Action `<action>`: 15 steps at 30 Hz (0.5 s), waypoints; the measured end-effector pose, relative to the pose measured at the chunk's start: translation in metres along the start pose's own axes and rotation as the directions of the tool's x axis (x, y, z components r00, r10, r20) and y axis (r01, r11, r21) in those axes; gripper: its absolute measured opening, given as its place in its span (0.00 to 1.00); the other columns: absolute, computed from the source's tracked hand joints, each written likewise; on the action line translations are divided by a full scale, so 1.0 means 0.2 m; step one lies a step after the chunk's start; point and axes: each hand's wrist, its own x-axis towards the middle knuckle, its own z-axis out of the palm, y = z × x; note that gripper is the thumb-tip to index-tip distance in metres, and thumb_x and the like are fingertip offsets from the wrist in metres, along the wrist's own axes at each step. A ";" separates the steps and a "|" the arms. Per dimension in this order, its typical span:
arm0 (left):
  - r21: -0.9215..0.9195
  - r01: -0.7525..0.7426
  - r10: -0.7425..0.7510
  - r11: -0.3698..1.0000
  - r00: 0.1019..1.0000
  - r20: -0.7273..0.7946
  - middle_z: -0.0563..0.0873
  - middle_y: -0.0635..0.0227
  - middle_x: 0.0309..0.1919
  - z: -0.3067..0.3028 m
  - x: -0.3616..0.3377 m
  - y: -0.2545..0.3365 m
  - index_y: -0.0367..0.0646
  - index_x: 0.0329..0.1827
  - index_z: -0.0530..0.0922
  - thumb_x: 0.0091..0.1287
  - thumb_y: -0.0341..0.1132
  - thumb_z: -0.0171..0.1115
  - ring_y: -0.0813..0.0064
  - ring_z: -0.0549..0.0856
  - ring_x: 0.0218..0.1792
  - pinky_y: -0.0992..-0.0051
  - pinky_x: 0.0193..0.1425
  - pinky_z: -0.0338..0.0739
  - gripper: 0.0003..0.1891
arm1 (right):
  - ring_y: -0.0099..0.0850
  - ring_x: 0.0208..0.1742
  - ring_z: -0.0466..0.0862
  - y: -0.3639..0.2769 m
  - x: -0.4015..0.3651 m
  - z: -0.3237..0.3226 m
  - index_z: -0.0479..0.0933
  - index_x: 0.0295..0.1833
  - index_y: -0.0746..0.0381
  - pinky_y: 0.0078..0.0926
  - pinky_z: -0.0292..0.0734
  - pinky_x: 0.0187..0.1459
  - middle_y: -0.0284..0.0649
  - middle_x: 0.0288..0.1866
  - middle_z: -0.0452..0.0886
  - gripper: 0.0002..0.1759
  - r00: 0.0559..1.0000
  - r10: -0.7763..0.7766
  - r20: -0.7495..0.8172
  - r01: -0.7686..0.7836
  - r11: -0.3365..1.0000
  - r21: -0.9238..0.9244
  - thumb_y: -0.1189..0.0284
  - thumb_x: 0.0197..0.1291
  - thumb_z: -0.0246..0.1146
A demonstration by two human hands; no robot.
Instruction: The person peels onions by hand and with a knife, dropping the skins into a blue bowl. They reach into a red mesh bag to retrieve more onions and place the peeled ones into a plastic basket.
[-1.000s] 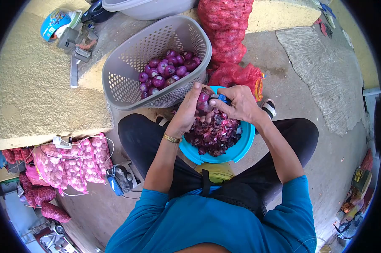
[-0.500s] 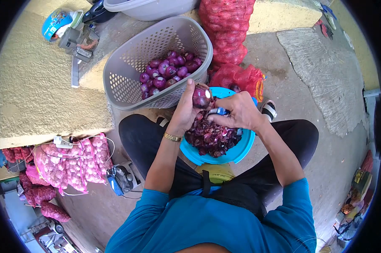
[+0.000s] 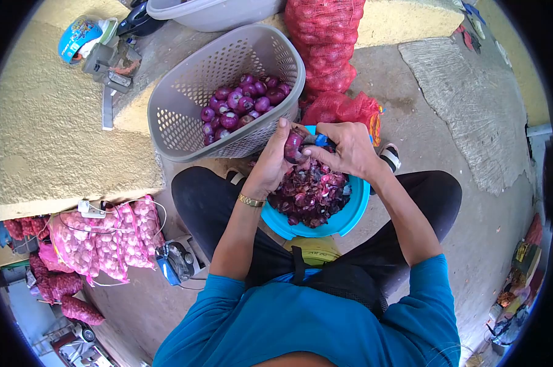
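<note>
My left hand point(image 3: 270, 162) is closed around a purple onion point(image 3: 293, 147), held above a blue basin point(image 3: 357, 205). In my right hand point(image 3: 353, 153) is a small blue-handled knife point(image 3: 319, 140), its blade end at the onion's side and my thumb pressing close to the skin. Below both hands, dark red onion skins point(image 3: 310, 199) heap up in the basin. A grey perforated basket point(image 3: 161, 125) just beyond my left hand contains several shiny peeled onions point(image 3: 240, 101).
Behind the basin slumps a red mesh bag point(image 3: 344, 109), beside a tall full onion sack point(image 3: 323, 46). Pink net bags of garlic point(image 3: 108, 238) lie at the left, near a power strip point(image 3: 92, 209) with cords. Another grey tub point(image 3: 218, 13) stands at the back.
The onion has turned in my left hand, so its pale spot no longer faces up. My right hand has shifted slightly up, bringing the knife and thumb against the onion.
</note>
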 end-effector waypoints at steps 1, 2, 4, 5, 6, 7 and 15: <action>-0.003 -0.005 0.005 1.000 1.000 0.004 0.81 0.68 0.36 0.00 0.00 0.00 0.42 0.51 0.74 0.76 0.66 0.34 0.76 0.83 0.32 0.74 0.35 0.81 0.34 | 0.47 0.27 0.82 0.00 0.00 0.01 0.79 0.31 0.59 0.42 0.73 0.27 0.44 0.21 0.79 0.23 1.000 -0.013 -0.004 0.013 1.000 -0.019 0.48 0.58 0.68; -0.003 -0.006 0.006 1.000 1.000 0.003 0.81 0.68 0.36 0.00 0.00 0.00 0.42 0.51 0.74 0.76 0.66 0.34 0.76 0.83 0.32 0.74 0.35 0.81 0.34 | 0.47 0.27 0.82 0.01 0.00 0.01 0.79 0.31 0.59 0.42 0.73 0.27 0.44 0.21 0.79 0.24 1.000 -0.027 -0.008 0.027 0.999 -0.039 0.48 0.58 0.68; -0.012 0.005 -0.005 1.000 1.000 0.000 0.81 0.68 0.36 0.00 0.00 0.00 0.42 0.51 0.74 0.76 0.65 0.34 0.76 0.83 0.32 0.74 0.35 0.81 0.33 | 0.47 0.27 0.82 0.01 0.00 0.01 0.79 0.31 0.59 0.42 0.73 0.27 0.44 0.21 0.79 0.23 1.000 -0.029 -0.010 0.029 0.999 -0.031 0.48 0.58 0.68; -0.012 0.006 -0.006 1.000 1.000 -0.001 0.81 0.68 0.36 0.00 0.00 0.00 0.42 0.51 0.74 0.76 0.65 0.34 0.76 0.83 0.32 0.74 0.35 0.81 0.33 | 0.47 0.27 0.82 0.01 0.00 0.01 0.79 0.30 0.59 0.42 0.73 0.27 0.44 0.21 0.79 0.23 0.999 -0.030 -0.011 0.030 0.999 -0.022 0.48 0.58 0.68; -0.015 0.008 -0.008 1.000 1.000 0.001 0.81 0.68 0.36 0.00 0.00 -0.01 0.42 0.51 0.74 0.76 0.65 0.34 0.75 0.83 0.32 0.74 0.35 0.81 0.33 | 0.47 0.27 0.82 0.01 0.00 0.01 0.79 0.30 0.59 0.42 0.73 0.27 0.44 0.21 0.79 0.23 0.999 -0.031 -0.011 0.030 0.999 -0.022 0.48 0.58 0.68; -0.017 0.010 -0.010 1.000 1.000 0.003 0.81 0.68 0.36 -0.01 0.00 -0.01 0.42 0.51 0.74 0.76 0.65 0.33 0.75 0.82 0.32 0.74 0.36 0.81 0.34 | 0.47 0.27 0.82 0.01 0.00 0.01 0.79 0.30 0.59 0.41 0.73 0.27 0.44 0.22 0.79 0.24 1.000 -0.029 -0.009 0.029 0.999 -0.026 0.48 0.59 0.68; 0.067 0.040 -0.041 0.997 0.999 0.013 0.81 0.66 0.36 -0.01 0.00 0.00 0.41 0.53 0.73 0.77 0.65 0.34 0.75 0.83 0.33 0.73 0.37 0.81 0.34 | 0.47 0.26 0.82 0.03 0.00 0.03 0.82 0.31 0.58 0.41 0.74 0.27 0.44 0.20 0.80 0.23 0.999 -0.040 0.004 0.040 0.998 -0.038 0.48 0.62 0.65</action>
